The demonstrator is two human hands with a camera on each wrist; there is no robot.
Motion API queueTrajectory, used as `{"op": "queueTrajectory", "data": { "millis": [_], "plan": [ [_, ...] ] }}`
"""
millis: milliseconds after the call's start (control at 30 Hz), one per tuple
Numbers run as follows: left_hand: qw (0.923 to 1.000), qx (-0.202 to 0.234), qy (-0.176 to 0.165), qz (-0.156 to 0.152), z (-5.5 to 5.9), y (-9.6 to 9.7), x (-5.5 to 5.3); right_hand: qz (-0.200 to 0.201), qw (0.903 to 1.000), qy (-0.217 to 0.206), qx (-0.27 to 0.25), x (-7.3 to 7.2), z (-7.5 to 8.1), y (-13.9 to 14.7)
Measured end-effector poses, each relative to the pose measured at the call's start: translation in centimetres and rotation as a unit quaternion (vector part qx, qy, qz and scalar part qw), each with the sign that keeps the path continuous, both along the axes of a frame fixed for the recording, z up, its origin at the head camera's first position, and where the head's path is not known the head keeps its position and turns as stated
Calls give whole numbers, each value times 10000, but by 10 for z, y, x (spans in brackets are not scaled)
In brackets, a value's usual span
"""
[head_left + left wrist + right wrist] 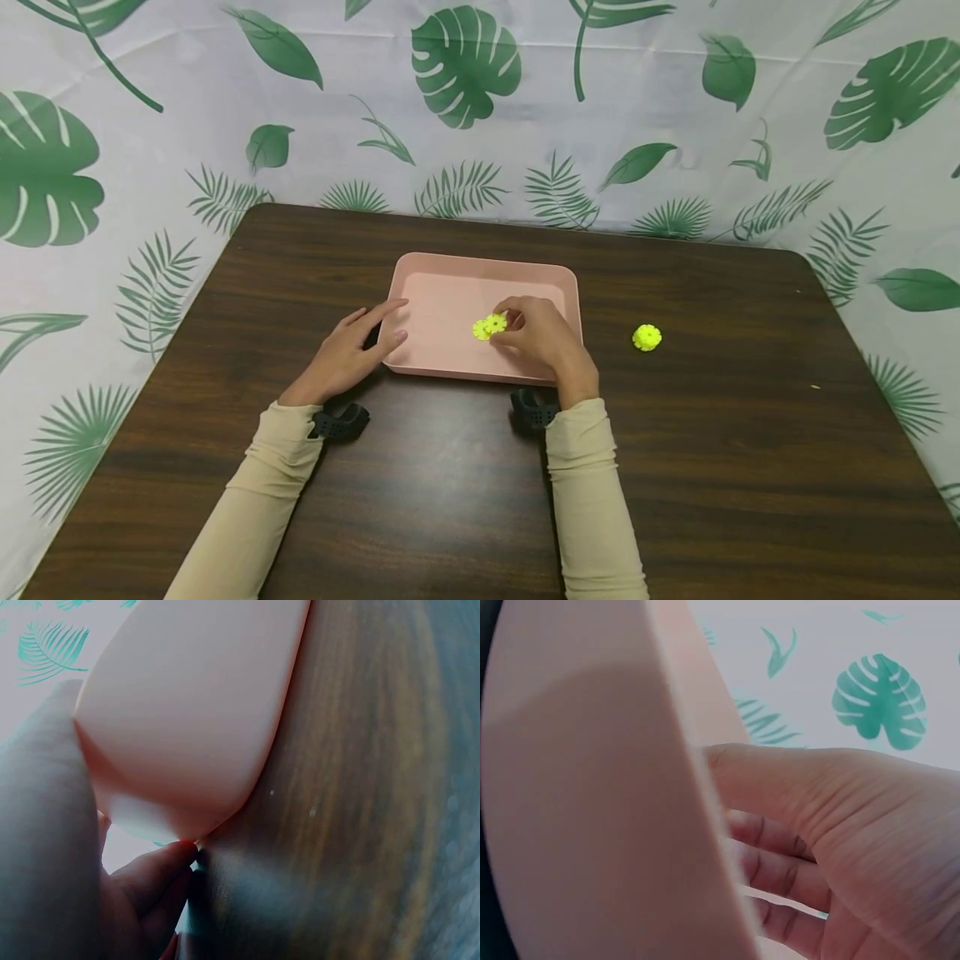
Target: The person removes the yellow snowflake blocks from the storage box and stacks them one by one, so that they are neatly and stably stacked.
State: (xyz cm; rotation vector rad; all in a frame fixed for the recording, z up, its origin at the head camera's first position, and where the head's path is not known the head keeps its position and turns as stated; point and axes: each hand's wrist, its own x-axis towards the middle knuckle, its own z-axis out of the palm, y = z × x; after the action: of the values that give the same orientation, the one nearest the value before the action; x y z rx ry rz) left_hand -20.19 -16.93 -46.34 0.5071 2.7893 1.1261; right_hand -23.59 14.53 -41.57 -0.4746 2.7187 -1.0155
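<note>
A shallow pink tray (442,354) sits on the dark wooden table. My right hand (543,333) is over the tray's right half and pinches a yellow flower-shaped piece (496,322) between thumb and fingertips. Just left of it, partly overlapped, is another yellow flower-shaped piece (480,331) within the tray's outline. In the right wrist view the tray wall (607,787) hides the fingertips and the pieces. At the tray's left end, my left hand (348,350) rests with fingers extended over the rim. The left wrist view shows fingers (154,874) touching the tray's outer wall.
Right of the tray, several yellow flower-shaped pieces (647,337) lie in a small pile on the table (720,467). A tiny pale speck (815,387) lies farther right. Behind the table hangs a white cloth (547,108) with green leaf prints.
</note>
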Motion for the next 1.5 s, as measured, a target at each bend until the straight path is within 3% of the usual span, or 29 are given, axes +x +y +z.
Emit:
{"op": "queueTrajectory", "data": {
  "millis": [300,700,967,1300,1400,1500],
  "plan": [
    [10000,2,1,2,0,0,0,-227,9994,145,-229,1,8,21],
    [10000,3,11,0,0,0,1,-1277,9878,734,-513,14,19,79],
    [10000,23,-15,1,0,0,1,-2238,9673,930,-749,29,9,126],
    [10000,5,-15,-13,-1,0,2,-3543,9260,465,-1214,51,-13,172],
    [10000,12,4,-6,-1,0,2,-3705,9202,370,-1207,53,-18,178],
    [10000,11,18,-1,-1,1,2,-3706,9219,284,-1090,53,-21,182]
  ]
}}
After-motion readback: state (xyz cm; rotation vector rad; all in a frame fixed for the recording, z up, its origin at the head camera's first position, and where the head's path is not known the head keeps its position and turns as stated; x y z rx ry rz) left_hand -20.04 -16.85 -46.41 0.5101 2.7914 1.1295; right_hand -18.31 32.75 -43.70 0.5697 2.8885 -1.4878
